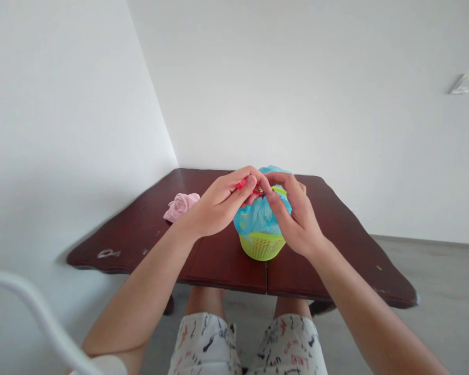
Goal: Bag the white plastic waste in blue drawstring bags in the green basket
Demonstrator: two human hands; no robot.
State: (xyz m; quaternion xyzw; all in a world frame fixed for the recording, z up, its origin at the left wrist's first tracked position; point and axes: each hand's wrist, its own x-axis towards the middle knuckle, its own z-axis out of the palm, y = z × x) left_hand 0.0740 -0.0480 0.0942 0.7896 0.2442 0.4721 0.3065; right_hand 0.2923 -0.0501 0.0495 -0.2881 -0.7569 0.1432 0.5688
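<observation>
My left hand (229, 200) is closed around a small bright red item (241, 183), mostly hidden by the fingers, so its kind does not show. Fingertips of my right hand (297, 213) meet it from the other side, thumb and index finger pinched by a tiny dark bit at the red item's end. Both hands are raised over a lime-green plastic basket (262, 248) with openwork sides. A thin blue plastic bag (258, 221) lines the basket and folds over its rim. What lies inside the basket is hidden behind the hands.
A folded pink cloth (182, 206) rests left of the basket on the dark reddish-brown wooden table (222, 260). White walls border the table behind and at the left. A white cable or tube (35, 307) curves across the lower left. My legs are under the table's near edge.
</observation>
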